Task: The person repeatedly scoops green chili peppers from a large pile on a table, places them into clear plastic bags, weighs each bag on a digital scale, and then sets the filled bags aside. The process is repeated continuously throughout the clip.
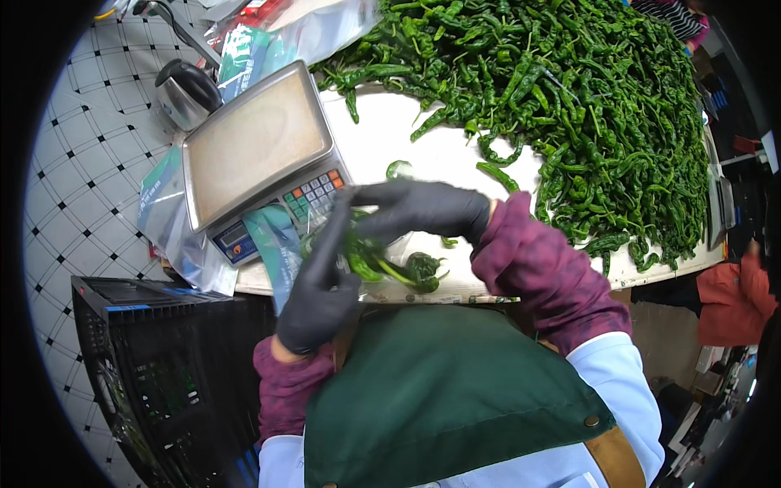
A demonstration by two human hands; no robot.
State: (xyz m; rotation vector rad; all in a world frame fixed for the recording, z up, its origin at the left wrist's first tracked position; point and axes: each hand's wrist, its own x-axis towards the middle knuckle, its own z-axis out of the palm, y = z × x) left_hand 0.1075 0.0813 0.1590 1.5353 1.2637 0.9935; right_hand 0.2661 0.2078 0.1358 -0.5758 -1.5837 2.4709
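My left hand (317, 293), in a black glove, is around the side of a clear plastic bag with a teal printed part (276, 241). Green peppers (366, 259) lie between my hands at the table's near edge, seemingly inside the bag; motion blur hides the exact fit. My right hand (421, 213), also gloved in black, reaches in from the right above these peppers, its fingertips near those of my left hand. Whether it grips anything is unclear. Behind my left hand stands a digital scale with a bare metal pan (256, 143). A few loose peppers (500, 175) lie nearby.
A large heap of green peppers (586, 110) covers the table's far and right parts. Plastic bags (189, 244) and a kettle (186, 94) are beside the scale. Black crates (183, 354) stand lower left. Another person in orange (732, 299) is at the far right.
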